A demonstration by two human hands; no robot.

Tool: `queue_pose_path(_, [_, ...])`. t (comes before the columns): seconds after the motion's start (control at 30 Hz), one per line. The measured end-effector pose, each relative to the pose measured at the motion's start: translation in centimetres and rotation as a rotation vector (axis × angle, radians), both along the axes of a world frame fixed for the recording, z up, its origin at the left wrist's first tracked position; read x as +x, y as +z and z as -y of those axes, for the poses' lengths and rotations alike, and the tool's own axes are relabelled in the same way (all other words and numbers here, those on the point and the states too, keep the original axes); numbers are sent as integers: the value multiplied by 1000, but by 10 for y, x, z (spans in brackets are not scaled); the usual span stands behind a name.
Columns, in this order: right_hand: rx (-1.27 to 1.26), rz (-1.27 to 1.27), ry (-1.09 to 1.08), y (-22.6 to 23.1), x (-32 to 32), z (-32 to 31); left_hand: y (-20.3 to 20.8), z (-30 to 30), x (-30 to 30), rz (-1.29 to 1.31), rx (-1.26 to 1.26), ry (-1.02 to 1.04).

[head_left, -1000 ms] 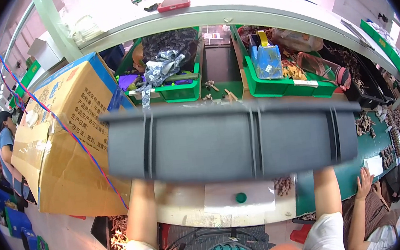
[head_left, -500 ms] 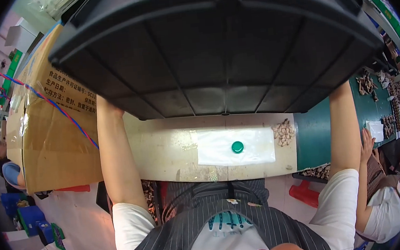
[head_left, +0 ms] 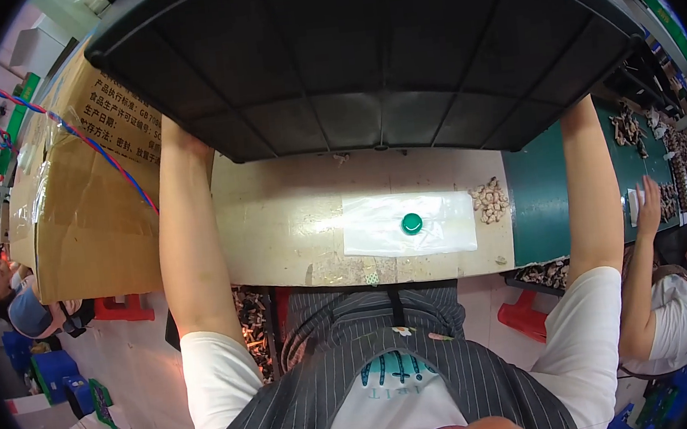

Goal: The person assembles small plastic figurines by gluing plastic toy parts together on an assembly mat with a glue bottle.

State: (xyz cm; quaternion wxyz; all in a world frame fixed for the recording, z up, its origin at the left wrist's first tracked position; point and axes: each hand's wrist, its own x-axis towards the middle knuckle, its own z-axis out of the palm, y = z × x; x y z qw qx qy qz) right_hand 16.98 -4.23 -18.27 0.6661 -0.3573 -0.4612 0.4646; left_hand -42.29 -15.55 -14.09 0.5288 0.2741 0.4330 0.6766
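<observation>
Left hand (head_left: pixel 190 141) and right hand (head_left: pixel 578 112) hold the black tray (head_left: pixel 374 62) between them, fingers hidden; it has tipped underside-on, seemingly not yet set down.

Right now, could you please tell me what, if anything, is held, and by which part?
A black plastic tray, held near its two ends: the left hand at one, the right hand at the other. The exact grip is hidden.
</observation>
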Motion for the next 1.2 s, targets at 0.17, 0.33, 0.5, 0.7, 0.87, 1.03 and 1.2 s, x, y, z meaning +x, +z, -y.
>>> queue_pose_path(0.17, [-10, -31, 35, 1, -12, -2, 28, -6, 2, -114, -156, 142])
queue_pose_path(0.33, [-8, -47, -11, 15, 70, -26, 50, -22, 5, -175, 80, 47])
queue_pose_path(0.5, [-20, -97, 10, 18, -14, -31, 30, -40, -33, -91, -138, 12])
queue_pose_path(0.7, [-35, -144, 25, 20, -51, -2, 44, -27, -27, -174, -116, 58])
queue_pose_path(0.87, [-28, -170, -6, 23, -53, 5, 57, -29, -12, -170, -71, 54])
queue_pose_path(1.03, [-30, -207, -5, 30, -57, 5, 87, -30, -25, -258, -25, 101])
queue_pose_path(1.2, [-29, -236, -20, 36, -82, -8, 102, -52, -54, -400, 89, 8])
